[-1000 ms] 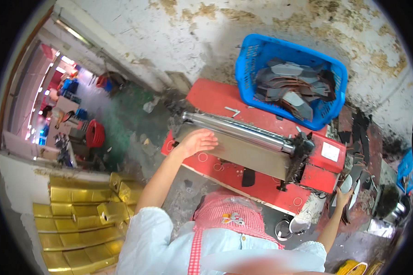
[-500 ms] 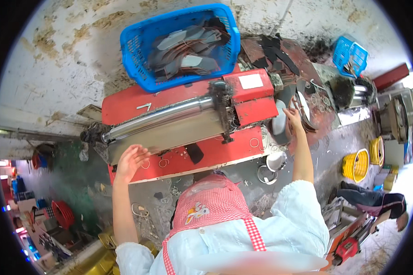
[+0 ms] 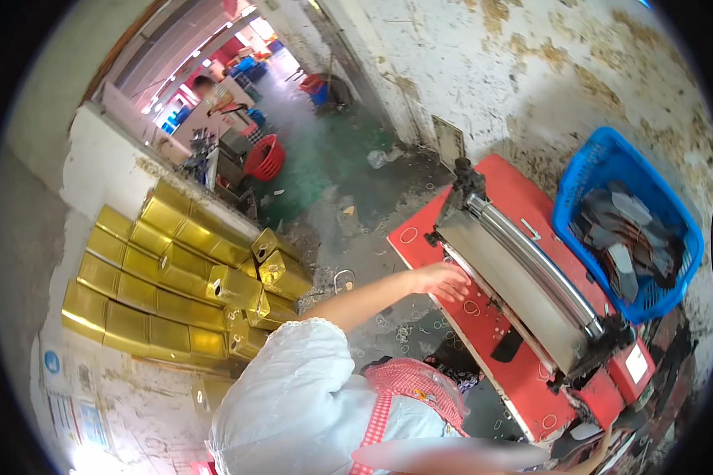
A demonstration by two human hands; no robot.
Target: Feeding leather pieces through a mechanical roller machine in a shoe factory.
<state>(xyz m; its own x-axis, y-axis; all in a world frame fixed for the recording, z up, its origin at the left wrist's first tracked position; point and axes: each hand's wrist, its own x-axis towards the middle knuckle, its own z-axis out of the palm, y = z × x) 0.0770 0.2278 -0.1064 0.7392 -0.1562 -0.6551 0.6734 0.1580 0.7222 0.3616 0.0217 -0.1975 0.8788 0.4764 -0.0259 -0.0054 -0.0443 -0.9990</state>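
Observation:
My left hand (image 3: pixel 444 282) is open, palm down with fingers stretched, over the front strip of the red machine table (image 3: pixel 550 410). Whether it touches the surface I cannot tell. Just beyond its fingertips lies the pale feed plate (image 3: pixel 495 289) of a roller machine, with a shiny metal roller (image 3: pixel 535 265) behind it. A black flat piece (image 3: pixel 507 346) rests on the red strip. My right hand (image 3: pixel 604 447) is at the lower right edge, beside the machine's red end housing (image 3: pixel 632 372) and some flat pieces; its fingers are mostly hidden.
A blue basket (image 3: pixel 572 198) of grey and brown cut pieces stands behind the roller. Stacked gold tins (image 3: pixel 135 289) line the left wall. Through the doorway are a red basket (image 3: pixel 265 157) and a person (image 3: pixel 218 93). Small pale rings litter the table and floor.
My view has swung left, bringing the gold tins and doorway into sight. My left hand stays open by the feed plate; my right hand has slid to the picture's lower edge.

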